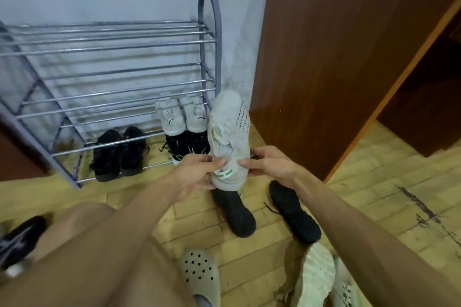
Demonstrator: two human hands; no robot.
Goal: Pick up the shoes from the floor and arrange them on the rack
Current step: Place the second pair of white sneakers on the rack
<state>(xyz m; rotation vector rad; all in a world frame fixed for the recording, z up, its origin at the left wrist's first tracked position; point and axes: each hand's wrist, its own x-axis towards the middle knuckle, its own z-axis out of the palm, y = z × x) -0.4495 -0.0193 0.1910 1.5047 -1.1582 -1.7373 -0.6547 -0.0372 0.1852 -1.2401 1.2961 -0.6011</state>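
Note:
Both hands hold a white sneaker (pixel 229 132) with green heel stripes, toe pointing away, in the air in front of the rack's right end. My left hand (pixel 197 172) grips its heel from the left, my right hand (pixel 268 161) from the right. The grey metal shoe rack (pixel 119 67) stands against the wall. Its lower tiers carry a black pair (pixel 119 152), a white pair (pixel 182 117) and a black pair with green stripes (pixel 187 147). Two black shoes (pixel 235 212) (pixel 294 212) lie on the floor below my hands. A matching white sneaker (pixel 316 279) lies sole-up at the bottom right.
A brown wooden cabinet (pixel 336 57) stands right of the rack. A black sneaker (pixel 17 242) sits on the floor at far left. My foot wears a grey perforated clog (pixel 199 274). My bare knee fills the lower left. The floor is yellowish tile.

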